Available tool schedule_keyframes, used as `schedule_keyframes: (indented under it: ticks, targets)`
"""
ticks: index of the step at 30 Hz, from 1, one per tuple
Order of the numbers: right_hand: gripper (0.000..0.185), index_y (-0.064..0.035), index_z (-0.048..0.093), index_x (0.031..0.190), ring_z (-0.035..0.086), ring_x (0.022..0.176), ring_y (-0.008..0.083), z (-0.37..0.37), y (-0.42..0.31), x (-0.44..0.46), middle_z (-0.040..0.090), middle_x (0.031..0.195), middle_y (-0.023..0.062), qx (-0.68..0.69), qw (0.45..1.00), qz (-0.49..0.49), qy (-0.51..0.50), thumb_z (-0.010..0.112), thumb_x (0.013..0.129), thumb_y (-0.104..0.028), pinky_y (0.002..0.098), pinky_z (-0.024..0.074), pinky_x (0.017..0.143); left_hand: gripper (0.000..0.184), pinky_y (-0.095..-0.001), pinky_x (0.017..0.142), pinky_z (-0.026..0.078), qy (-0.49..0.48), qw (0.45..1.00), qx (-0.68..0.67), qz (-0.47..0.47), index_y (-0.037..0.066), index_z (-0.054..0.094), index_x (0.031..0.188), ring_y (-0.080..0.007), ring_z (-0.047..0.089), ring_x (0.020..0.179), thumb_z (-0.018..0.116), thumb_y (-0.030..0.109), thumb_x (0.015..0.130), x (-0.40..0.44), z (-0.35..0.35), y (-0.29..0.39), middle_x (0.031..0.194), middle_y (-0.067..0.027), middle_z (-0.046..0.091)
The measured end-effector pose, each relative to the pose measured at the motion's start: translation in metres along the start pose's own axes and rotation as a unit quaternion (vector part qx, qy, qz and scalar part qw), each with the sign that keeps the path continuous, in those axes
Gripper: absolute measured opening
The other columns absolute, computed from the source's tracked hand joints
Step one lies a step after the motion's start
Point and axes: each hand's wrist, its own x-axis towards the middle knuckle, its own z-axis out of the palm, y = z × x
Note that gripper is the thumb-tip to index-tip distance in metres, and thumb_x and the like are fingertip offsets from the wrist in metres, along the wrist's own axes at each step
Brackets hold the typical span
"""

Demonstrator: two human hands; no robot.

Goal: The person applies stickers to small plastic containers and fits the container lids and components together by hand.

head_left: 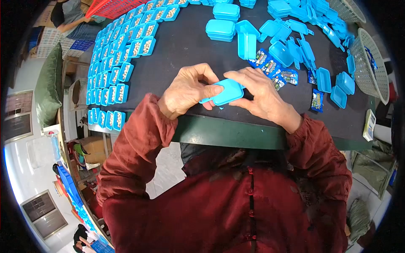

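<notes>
Near the table's front edge, a small blue plastic lid or box (228, 92) is held between both hands. My left hand (188, 89) grips its left end, thumb on top. The fingers of my right hand (260, 92) close round its right end. Whether anything is inside the blue piece cannot be seen. Just behind my right hand lie several blue printed packets (270, 66). Beyond them stand an open blue box (247, 44) and closed blue boxes (220, 30).
Rows of filled blue trays (136, 48) cover the left side. Loose blue lids (285, 52) are heaped at the back right. A pale perforated basket (366, 69) stands at the right edge, a red basket (116, 6) at the back left, near a seated person.
</notes>
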Motion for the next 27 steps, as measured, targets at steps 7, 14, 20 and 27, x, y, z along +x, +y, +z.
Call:
schedule_keyframes:
  ticks: [7,14,20,27]
  targets:
    - [0.070,-0.0079,0.045,0.127,0.057,0.087,0.0247,0.000,-0.001,-0.001,0.060,0.101,0.0088,0.105,0.990,0.092,0.005,0.077,0.064,-0.007,0.0356,0.0455,0.078,0.031,-0.0254,0.051,0.054,-0.077,0.988,0.088,-0.105,-0.003,0.058,0.100,-0.0179,0.059,0.066,0.074,0.001,0.074,0.013,-0.004,0.022,0.084,-0.0127,0.060]
    - [0.079,-0.0052,0.041,0.131,0.060,0.088,0.0240,0.007,0.006,-0.005,0.063,0.100,0.0067,0.113,0.992,-0.008,0.055,0.075,0.060,0.001,0.0334,0.0476,0.076,0.034,-0.0213,0.053,0.047,-0.167,0.960,0.225,-0.014,-0.003,0.059,0.105,-0.0126,0.054,0.062,0.072,0.000,0.074,0.013,-0.006,0.022,0.079,-0.0102,0.060]
    - [0.075,-0.0079,0.038,0.132,0.058,0.087,0.0250,0.001,0.007,-0.006,0.058,0.102,0.0112,0.078,0.990,-0.088,0.082,0.070,0.066,0.005,0.0333,0.0472,0.077,0.035,-0.0214,0.057,0.044,-0.155,0.979,0.131,-0.001,-0.002,0.059,0.106,-0.0108,0.052,0.066,0.072,-0.001,0.073,-0.001,0.008,0.011,0.082,-0.0072,0.060]
    - [0.064,-0.0034,0.043,0.128,0.058,0.093,0.0218,-0.011,-0.008,-0.004,0.060,0.108,0.0102,0.382,0.915,0.110,0.075,0.068,0.069,0.001,0.0316,0.0453,0.082,0.040,-0.0238,0.067,0.046,0.027,0.975,0.116,0.189,-0.003,0.059,0.106,-0.0126,0.054,0.075,0.073,-0.005,0.069,-0.012,0.035,-0.005,0.092,-0.0073,0.061]
